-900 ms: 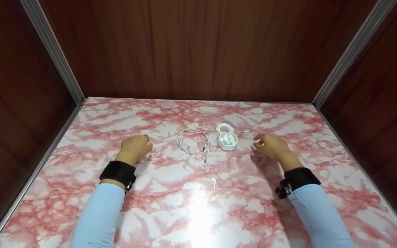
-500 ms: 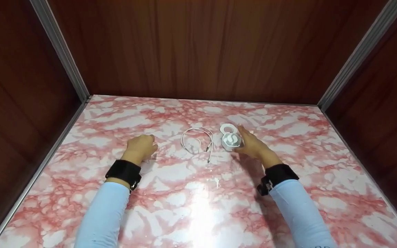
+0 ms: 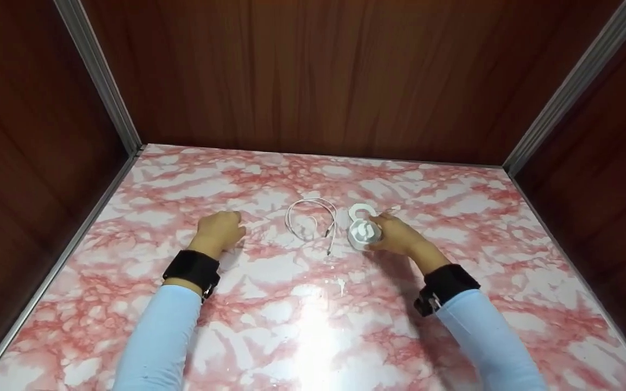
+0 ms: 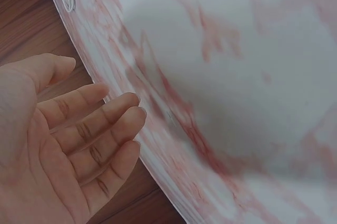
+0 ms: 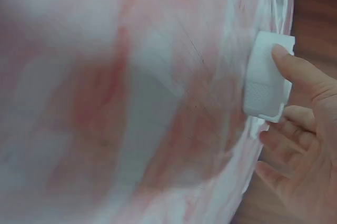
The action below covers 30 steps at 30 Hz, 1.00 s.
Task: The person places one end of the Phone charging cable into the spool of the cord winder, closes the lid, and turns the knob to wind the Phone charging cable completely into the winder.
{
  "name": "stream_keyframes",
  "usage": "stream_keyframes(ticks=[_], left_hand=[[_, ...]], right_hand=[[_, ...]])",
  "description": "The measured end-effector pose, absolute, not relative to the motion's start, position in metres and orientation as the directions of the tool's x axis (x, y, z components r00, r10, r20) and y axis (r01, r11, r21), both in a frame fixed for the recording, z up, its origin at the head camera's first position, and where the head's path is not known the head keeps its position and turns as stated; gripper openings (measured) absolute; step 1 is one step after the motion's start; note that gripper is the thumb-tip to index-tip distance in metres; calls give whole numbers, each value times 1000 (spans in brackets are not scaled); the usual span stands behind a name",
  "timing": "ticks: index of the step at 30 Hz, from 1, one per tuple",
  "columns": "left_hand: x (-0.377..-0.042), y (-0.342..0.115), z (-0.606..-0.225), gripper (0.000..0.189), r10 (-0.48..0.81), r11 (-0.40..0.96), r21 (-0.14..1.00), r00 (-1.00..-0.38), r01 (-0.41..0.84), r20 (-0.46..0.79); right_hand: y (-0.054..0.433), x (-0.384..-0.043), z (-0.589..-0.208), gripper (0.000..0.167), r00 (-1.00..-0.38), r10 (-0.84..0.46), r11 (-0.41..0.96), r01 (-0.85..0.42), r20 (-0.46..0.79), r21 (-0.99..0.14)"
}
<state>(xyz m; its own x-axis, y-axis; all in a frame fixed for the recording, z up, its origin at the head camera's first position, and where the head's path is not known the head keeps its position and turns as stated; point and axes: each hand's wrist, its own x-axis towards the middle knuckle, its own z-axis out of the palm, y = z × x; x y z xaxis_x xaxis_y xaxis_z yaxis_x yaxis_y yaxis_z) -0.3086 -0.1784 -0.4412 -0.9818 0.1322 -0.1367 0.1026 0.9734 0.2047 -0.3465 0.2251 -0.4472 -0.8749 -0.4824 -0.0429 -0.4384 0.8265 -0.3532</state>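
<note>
Pinch grip is made by the right hand (image 3: 398,236), right of centre in the head frame: white box (image 3: 358,242) is taken between thumb and fingers. In the right wrist frame, at right, the thumb is laid on one side of the box; the fingers are curled toward the other, partly hidden. Full finger contact can't be told, nor whether the base is clear of the pink-and-white tabletop (image 3: 269,282).

Box is best squeezed lightly, by its side walls only; too little thumb pressure and it could be twisted in the pinch. Level carry advised: pale curved shapes (image 3: 366,230) are seen at its top and may be loose.

White ring-shaped piece (image 3: 364,206) is seen just behind, touching the box's far edge. If hinged, it could be strained, so fingertips are best placed clear of it.

White cable (image 3: 308,199) is coiled mid-frame, left of the box and apart from it, connectors (image 3: 329,252) at the loop's lower right. Dragging the box leftward is to be avoided; they could be snagged.

Left hand (image 3: 218,231) is placed mid-left, nothing gripped, fingers loosely bent per the left wrist frame. Could be used as a steady.

Upper frame is filled by a brown wood-grain panel (image 3: 313,81).
</note>
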Motion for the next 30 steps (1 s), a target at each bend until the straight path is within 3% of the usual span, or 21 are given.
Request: stream_keyframes(ticks=[10,15,22,26,30], left_hand=[[-308,-174,-438,39,140,972,206,-981,110,-138],[-306,-166,-435,38,148,973,195,-982,123,-120],[-295,-124,-419,33,217,962,168,-976,215,4],[-279,-79,-407,30,397,898,177,-915,402,67],[-264,-38,-404,30,642,743,158,-760,650,104]], right_hand=[[203,-293,-436,75,-801,-580,807,-541,-149,-237],[195,-277,-438,71,-752,-651,755,-629,-101,-184],[192,-274,-442,80,-767,-631,771,-606,-114,-194],[195,-274,-442,87,-776,-611,783,-564,-153,-263],[198,-275,-443,83,-765,-628,756,-557,-141,-343]])
